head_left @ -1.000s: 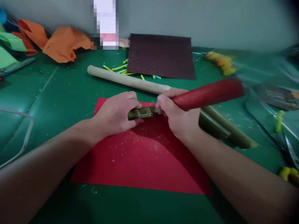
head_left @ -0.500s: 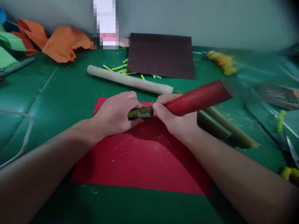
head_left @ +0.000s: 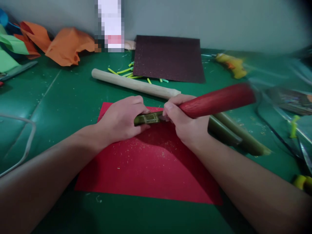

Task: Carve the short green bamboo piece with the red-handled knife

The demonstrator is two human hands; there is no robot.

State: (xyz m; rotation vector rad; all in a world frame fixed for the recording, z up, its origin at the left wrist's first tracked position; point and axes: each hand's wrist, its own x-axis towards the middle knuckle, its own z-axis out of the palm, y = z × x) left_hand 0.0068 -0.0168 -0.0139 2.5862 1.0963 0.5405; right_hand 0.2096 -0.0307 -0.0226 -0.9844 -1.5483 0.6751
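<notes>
My left hand is closed around a short green bamboo piece, pinning it over a red sheet. Pale lines form a small rectangle on the bamboo's upper face. In my right hand is a cutting tool with a thick red wooden handle, which points up and to the right. My fingers pinch low on this tool, at the bamboo's right end. Its tip is mostly hidden by the fingers. Fine shavings are scattered over the sheet.
A pale wooden rod lies beyond my hands. More green bamboo lengths rest right of my right hand. Farther back are a dark sheet, yellow-green strips, orange paper and a yellow glue gun. Scissors lie far right.
My right hand and the red-handled tool have shifted slightly right, uncovering a bit more of the bamboo's right end. The handle tilts lower. My left hand keeps its hold, almost unmoved.
</notes>
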